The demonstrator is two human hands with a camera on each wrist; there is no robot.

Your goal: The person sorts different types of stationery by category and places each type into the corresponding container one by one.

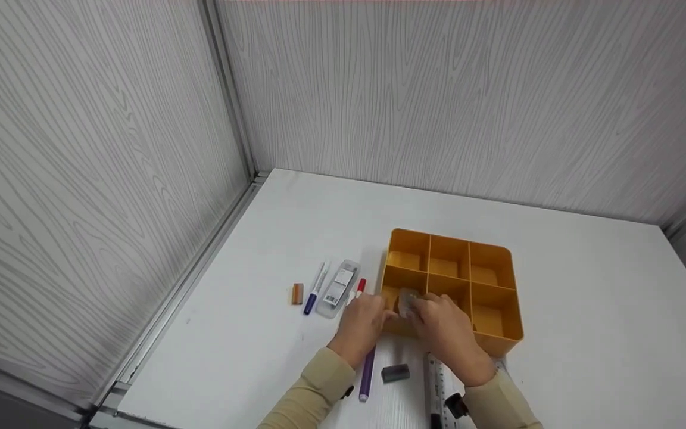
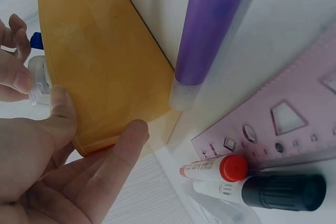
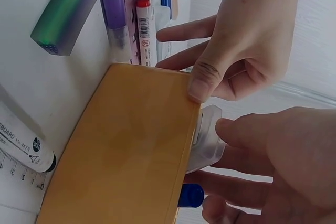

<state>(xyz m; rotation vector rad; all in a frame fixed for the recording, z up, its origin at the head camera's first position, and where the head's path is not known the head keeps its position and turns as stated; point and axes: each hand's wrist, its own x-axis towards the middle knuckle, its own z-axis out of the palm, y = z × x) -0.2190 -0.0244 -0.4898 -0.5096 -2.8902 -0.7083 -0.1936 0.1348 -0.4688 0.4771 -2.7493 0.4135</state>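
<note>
An orange divided box (image 1: 498,344) stands on the white table. At its front left corner my left hand (image 1: 359,326) grips it, thumb on the rim and fingers along the outside wall. My right hand (image 1: 445,325) pinches a small clear plastic case (image 3: 210,142) at the front left compartment; its lower part is hidden behind the box wall. Beside that case, close to the right fingertips, a blue cap (image 3: 191,195) sticks up above the rim. Below the box's wall lies a purple marker (image 2: 212,24).
Left of the box lie a labelled clear case (image 1: 338,289), a blue-capped marker (image 1: 313,299) and an orange block (image 1: 297,294). A pink stencil ruler (image 2: 268,129) lies by red- and black-capped markers. In front are a green-grey block (image 1: 395,373) and a whiteboard marker (image 1: 435,390) over a ruler.
</note>
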